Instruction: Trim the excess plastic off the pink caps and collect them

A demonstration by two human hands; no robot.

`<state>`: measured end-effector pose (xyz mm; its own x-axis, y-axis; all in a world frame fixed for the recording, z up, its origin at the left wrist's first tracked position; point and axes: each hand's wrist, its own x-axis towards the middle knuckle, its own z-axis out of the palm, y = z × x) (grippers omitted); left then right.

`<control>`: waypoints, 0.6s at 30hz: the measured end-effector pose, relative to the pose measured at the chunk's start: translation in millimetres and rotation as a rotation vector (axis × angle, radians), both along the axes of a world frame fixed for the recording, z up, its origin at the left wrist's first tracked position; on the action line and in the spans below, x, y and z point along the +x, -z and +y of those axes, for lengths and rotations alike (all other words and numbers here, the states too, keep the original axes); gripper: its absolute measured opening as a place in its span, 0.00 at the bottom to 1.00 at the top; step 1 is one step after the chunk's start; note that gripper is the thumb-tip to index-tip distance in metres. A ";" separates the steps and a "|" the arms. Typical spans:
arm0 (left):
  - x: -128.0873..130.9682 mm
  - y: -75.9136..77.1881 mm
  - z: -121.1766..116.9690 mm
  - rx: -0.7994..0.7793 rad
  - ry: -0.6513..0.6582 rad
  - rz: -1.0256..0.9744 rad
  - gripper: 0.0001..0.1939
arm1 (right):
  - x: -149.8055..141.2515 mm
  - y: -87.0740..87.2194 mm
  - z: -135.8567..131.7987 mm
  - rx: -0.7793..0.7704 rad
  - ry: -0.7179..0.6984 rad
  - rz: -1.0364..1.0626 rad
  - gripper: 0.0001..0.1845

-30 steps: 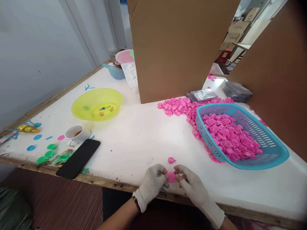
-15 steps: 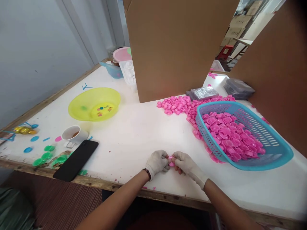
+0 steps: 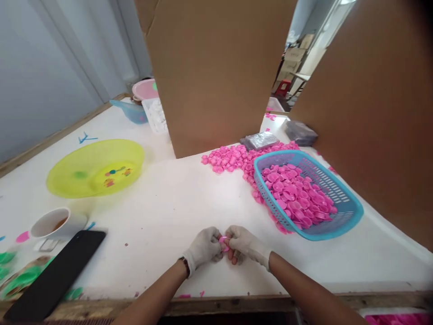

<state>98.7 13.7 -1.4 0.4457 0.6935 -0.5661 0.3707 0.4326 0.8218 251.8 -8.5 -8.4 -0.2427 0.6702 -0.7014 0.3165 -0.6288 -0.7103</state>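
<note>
My left hand [image 3: 203, 247] and my right hand [image 3: 245, 244], both in white gloves, meet over the white table near its front edge. Together their fingertips pinch a small pink plastic piece [image 3: 223, 243]. A blue basket [image 3: 341, 216] full of pink caps [image 3: 294, 198] lies to the right of my hands. A loose heap of pink caps [image 3: 230, 158] spreads on the table behind and beside the basket.
A big cardboard box [image 3: 216, 72] stands at the back, another cardboard wall [image 3: 372, 113] at the right. To the left lie a yellow bowl [image 3: 94, 168], a white cup [image 3: 50, 223], a black phone [image 3: 56, 280] and green caps [image 3: 13, 280]. Wrapped grey packs [image 3: 259, 141] lie behind the heap.
My hands moved forward from the table edge onto the table, and the second pink piece that lay there is now between my fingers. The camera has shifted, so everything slid left.
</note>
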 end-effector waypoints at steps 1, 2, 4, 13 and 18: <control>0.1 -1.4 1.3 0.003 0.014 0.018 0.04 | 0.4 0.3 1.7 -0.007 -0.004 0.004 0.05; 0.8 -2.7 2.9 0.000 0.026 0.051 0.05 | 0.6 -0.5 4.1 -0.014 -0.016 -0.005 0.04; 3.7 -4.6 5.9 -0.007 0.042 0.141 0.06 | 0.5 -4.3 10.3 -0.023 -0.063 -0.057 0.04; -3.0 -1.9 -2.7 0.101 -0.020 -0.028 0.10 | -8.2 -9.7 7.6 0.143 -0.103 -0.174 0.01; -24.1 -2.9 -14.0 0.109 -0.378 -0.266 0.20 | 11.2 -33.0 -14.0 0.460 0.461 0.211 0.06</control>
<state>74.5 -0.2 1.5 0.2700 0.8839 -0.3818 -0.0253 0.4029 0.9149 263.0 -22.5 24.5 0.0385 0.9565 -0.2892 -0.0853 -0.2852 -0.9547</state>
